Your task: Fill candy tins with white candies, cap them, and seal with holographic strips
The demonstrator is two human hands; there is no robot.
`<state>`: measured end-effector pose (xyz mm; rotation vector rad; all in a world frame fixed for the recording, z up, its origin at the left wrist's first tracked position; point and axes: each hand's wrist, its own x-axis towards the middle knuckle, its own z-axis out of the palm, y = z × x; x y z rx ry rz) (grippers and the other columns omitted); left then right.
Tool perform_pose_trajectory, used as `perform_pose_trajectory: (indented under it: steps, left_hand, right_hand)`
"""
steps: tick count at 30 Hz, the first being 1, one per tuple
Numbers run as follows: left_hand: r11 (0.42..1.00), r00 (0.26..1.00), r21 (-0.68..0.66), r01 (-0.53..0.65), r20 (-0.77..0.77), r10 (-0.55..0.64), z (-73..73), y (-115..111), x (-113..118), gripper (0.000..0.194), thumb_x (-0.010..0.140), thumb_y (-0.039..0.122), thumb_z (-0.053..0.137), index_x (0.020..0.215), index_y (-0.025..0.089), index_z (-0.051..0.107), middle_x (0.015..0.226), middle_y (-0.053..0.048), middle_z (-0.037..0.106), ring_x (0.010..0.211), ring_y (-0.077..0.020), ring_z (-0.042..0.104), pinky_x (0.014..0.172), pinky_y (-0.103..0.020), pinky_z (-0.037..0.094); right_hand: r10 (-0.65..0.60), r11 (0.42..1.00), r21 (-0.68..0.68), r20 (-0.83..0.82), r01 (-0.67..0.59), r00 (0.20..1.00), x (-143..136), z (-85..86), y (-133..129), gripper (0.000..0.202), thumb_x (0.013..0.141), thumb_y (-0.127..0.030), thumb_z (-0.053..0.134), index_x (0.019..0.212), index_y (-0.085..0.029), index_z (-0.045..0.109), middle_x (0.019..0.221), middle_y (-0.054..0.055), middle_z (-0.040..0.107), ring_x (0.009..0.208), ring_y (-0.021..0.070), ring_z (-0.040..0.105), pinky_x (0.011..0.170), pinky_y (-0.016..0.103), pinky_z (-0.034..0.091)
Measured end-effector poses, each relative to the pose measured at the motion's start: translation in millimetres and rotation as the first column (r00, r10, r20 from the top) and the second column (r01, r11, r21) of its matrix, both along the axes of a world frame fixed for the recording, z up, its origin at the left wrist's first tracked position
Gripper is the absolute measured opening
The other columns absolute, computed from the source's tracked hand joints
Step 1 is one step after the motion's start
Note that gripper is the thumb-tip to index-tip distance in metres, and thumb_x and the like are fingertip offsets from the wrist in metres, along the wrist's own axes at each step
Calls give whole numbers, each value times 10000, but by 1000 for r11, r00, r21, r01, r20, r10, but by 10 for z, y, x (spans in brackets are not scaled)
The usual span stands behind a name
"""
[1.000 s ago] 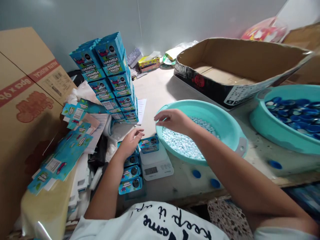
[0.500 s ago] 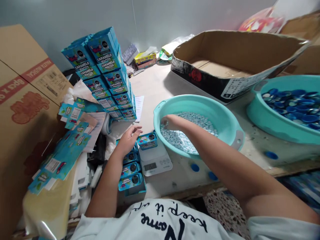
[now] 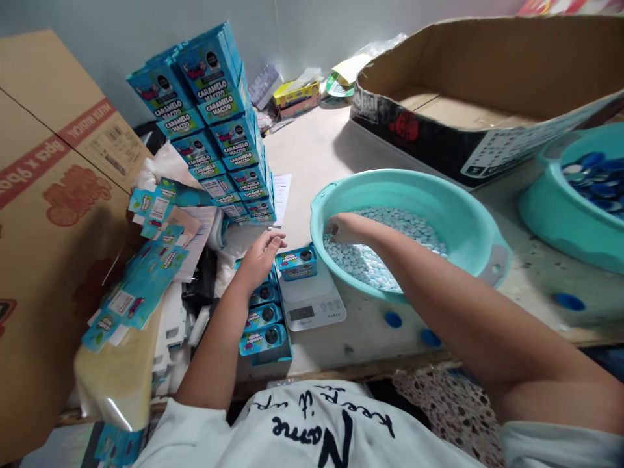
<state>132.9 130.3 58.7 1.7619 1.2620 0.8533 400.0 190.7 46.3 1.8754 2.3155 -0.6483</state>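
Best to scoop lightly and shallowly at the candies (image 3: 363, 266) in the tub (image 3: 468, 214), set back from the front edge of the table (image 3: 312, 140), wrist clear of the rim. Dipped among them with the right hand (image 3: 341, 229), curled downward; cannot tell whether pinching any. With the left hand (image 3: 260, 257), loosely spread beside the box (image 3: 296, 261) on the scale (image 3: 312, 305).

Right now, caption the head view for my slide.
Right hand in a turquoise basin of pale pieces, left hand near small blue boxes beside a scale.
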Motion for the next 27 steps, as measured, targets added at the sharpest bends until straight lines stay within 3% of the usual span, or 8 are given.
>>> perform_pose_trajectory:
  steps: [10, 17, 23, 27]
  left_hand:
    - [1000, 1000, -11, -11, -15, 10, 45, -15, 7, 481, 980, 604, 476, 1122, 195, 686, 1039, -94, 769, 1072, -254, 704, 968, -370, 521]
    - [1000, 1000, -17, -4, -11, 4, 56, -15, 5, 480, 980, 597, 472, 1119, 189, 685, 1041, -95, 770, 1076, -250, 705, 965, -361, 525]
    - [1000, 1000, -20, 5, -23, -5, 54, -15, -5, 451, 989, 573, 471, 1117, 196, 684, 1060, -91, 768, 1085, -249, 702, 959, -355, 527]
    - [1000, 1000, -24, 4, -25, -5, 67, -20, 8, 451, 984, 574, 478, 1110, 196, 688, 1047, -95, 767, 1083, -252, 703, 950, -356, 529]
  right_hand:
    - [-30, 999, -20, 32, 31, 999, -19, 66, -32, 327, 857, -261, 704, 1175, -207, 760, 1083, 69, 776, 895, 221, 706, 671, 252, 463]
    - [-33, 999, -22, 17, 33, 999, -32, 116, -82, 195, 831, -192, 697, 1003, -188, 790, 921, 69, 773, 830, 218, 697, 684, 262, 463]
    - [-82, 996, 19, -29, 82, 996, -10, 215, -70, 208, 814, -192, 709, 1012, -205, 771, 979, 68, 770, 849, 218, 702, 692, 259, 481]
    - [-105, 994, -5, -81, 105, 991, 13, 304, -71, 203, 825, -175, 694, 1018, -181, 759, 836, 54, 760, 749, 193, 698, 657, 260, 491]
